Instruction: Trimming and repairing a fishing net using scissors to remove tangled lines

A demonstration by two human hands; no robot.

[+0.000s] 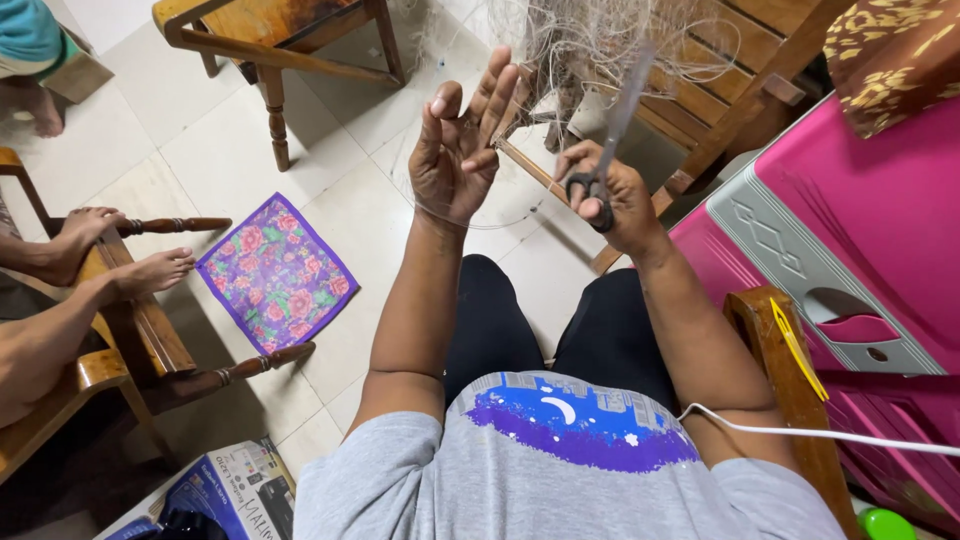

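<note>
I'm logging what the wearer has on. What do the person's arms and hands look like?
Both forearms are bare, as are the left hand and right hand: no gloves, rings or watch visible. Short grey sleeves end above the elbows, part of a grey T-shirt with a blue and purple print.

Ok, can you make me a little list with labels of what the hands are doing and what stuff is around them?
left hand: left hand raised, fingers spread, thin line looped around them
right hand: right hand holding black-handled scissors, blades pointing up
net: tangled fishing net hanging just above both hands
behind net: wooden chair
floor: flowery purple cloth on pale tiles
right side: pink plastic cabinet
lower left: printed cardboard box
other person: bare feet resting on a wooden rail, far left
</note>
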